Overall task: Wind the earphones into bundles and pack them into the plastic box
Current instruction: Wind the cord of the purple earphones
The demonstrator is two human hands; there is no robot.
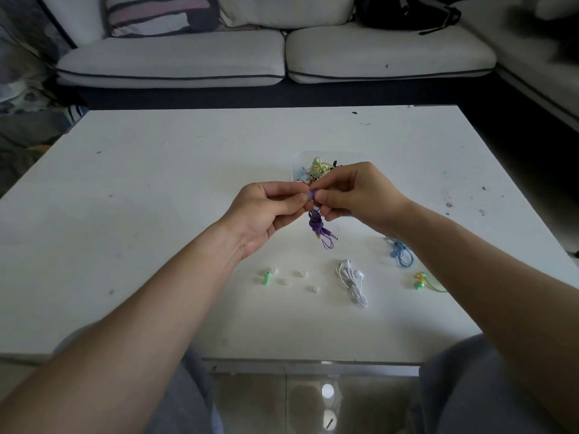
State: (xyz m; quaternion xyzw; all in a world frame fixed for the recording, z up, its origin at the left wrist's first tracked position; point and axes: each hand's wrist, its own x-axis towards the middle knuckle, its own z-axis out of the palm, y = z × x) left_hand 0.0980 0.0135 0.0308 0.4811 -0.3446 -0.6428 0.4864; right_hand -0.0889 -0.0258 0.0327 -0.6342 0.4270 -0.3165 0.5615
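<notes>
Purple earphones [315, 225] dangle wound, left hand [266, 211] and right hand [360, 195] both pinching the top. Bundling looks nearly done; next, into the box [297, 166] at twelve o'clock.

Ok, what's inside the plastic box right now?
In the plastic box: a yellow-green earphone bundle, with other cords beside it. The right hand covers the rest.

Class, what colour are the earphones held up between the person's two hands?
The earphones are purple; the head view shows it best.
</notes>
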